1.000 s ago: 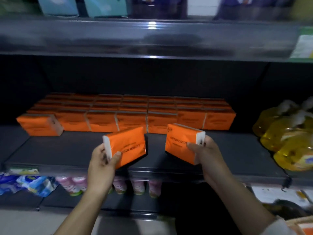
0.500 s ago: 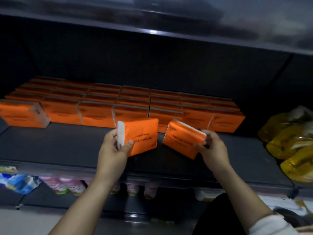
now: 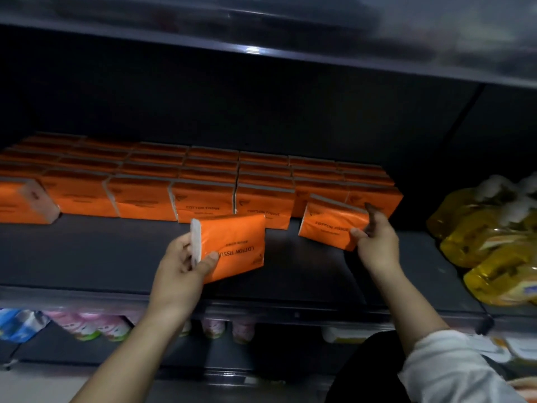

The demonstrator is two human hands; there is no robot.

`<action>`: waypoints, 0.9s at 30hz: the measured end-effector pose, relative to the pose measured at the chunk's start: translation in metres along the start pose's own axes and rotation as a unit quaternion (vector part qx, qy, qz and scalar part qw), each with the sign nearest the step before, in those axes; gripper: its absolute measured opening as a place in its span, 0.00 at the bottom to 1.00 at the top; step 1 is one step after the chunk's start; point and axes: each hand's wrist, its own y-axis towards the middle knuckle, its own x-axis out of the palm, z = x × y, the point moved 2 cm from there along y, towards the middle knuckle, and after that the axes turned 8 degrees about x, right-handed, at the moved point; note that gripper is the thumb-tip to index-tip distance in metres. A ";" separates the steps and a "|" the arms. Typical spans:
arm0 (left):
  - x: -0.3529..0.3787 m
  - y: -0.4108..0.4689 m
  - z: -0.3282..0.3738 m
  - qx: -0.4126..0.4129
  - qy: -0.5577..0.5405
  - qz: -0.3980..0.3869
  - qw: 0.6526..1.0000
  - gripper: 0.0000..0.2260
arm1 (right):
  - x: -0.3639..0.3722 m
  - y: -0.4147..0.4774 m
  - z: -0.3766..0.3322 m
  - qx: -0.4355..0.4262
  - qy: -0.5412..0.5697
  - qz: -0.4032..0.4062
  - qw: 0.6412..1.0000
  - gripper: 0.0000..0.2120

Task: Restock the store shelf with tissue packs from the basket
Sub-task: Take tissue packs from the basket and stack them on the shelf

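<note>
My left hand [image 3: 180, 269] grips an orange tissue pack [image 3: 232, 245] by its white end, holding it above the dark shelf [image 3: 101, 251] in front of the stocked packs. My right hand [image 3: 374, 242] holds a second orange tissue pack [image 3: 328, 225] by its right end, tilted, with its lower edge close to the shelf right in front of the row's right end. Rows of orange tissue packs [image 3: 203, 181] fill the back of the shelf. The basket is out of view.
Yellow bottles [image 3: 488, 242] lie on the shelf at the right. A shelf board [image 3: 261, 39] hangs overhead. Pink bottles [image 3: 96, 327] and blue packets [image 3: 17, 324] stand on the shelf below. The shelf's front strip is bare.
Both hands moved forward into the shelf with their packs. The right pack has gone further right and back, toward the row's right end. The view has closed in.
</note>
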 end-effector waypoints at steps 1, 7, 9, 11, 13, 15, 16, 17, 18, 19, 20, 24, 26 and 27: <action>0.002 0.001 0.000 -0.001 -0.003 0.000 1.000 0.18 | 0.003 0.003 -0.002 -0.001 0.001 0.003 1.000 0.26; 0.005 0.000 -0.003 0.000 -0.020 -0.011 1.000 0.17 | 0.018 0.011 -0.015 -0.019 -0.010 0.028 0.999 0.26; 0.006 0.001 -0.004 0.001 -0.031 -0.018 0.999 0.17 | 0.022 0.014 -0.015 -0.014 -0.013 0.038 0.999 0.28; 0.007 0.003 -0.005 -0.002 -0.046 -0.019 0.999 0.16 | 0.025 0.017 -0.015 -0.008 -0.020 0.045 0.999 0.29; 0.009 0.003 -0.005 -0.008 -0.071 -0.020 0.997 0.15 | 0.028 0.018 -0.014 -0.003 -0.019 0.044 0.999 0.29; 0.012 0.002 -0.002 -0.014 -0.095 -0.025 0.995 0.14 | 0.028 0.018 -0.014 0.009 -0.018 0.041 0.999 0.28; 0.012 0.001 0.000 -0.016 -0.105 -0.026 0.994 0.14 | 0.027 0.017 -0.015 0.014 -0.019 0.046 0.999 0.28; 0.013 0.000 0.002 -0.018 -0.115 -0.027 0.993 0.14 | 0.025 0.015 -0.018 0.015 -0.020 0.055 0.998 0.28; 0.012 -0.001 0.003 -0.019 -0.124 -0.026 0.992 0.14 | 0.022 0.011 -0.022 0.014 -0.018 0.068 0.997 0.27; 0.012 -0.001 0.005 -0.020 -0.132 -0.028 0.991 0.14 | 0.019 0.006 -0.027 0.006 -0.010 0.080 0.997 0.26; 0.012 -0.001 0.005 -0.021 -0.142 -0.030 0.989 0.15 | 0.014 -0.001 -0.034 -0.004 0.007 0.084 0.996 0.24; 0.013 -0.003 0.007 -0.034 -0.192 -0.034 0.980 0.15 | 0.016 -0.043 -0.059 -0.028 0.082 -0.003 0.996 0.19; 0.014 -0.004 0.007 -0.049 -0.242 -0.038 0.968 0.14 | 0.030 -0.066 -0.064 0.031 0.137 -0.103 0.985 0.21; 0.015 -0.004 0.007 -0.053 -0.265 -0.039 0.962 0.14 | 0.038 -0.078 -0.065 0.079 0.172 -0.177 0.966 0.21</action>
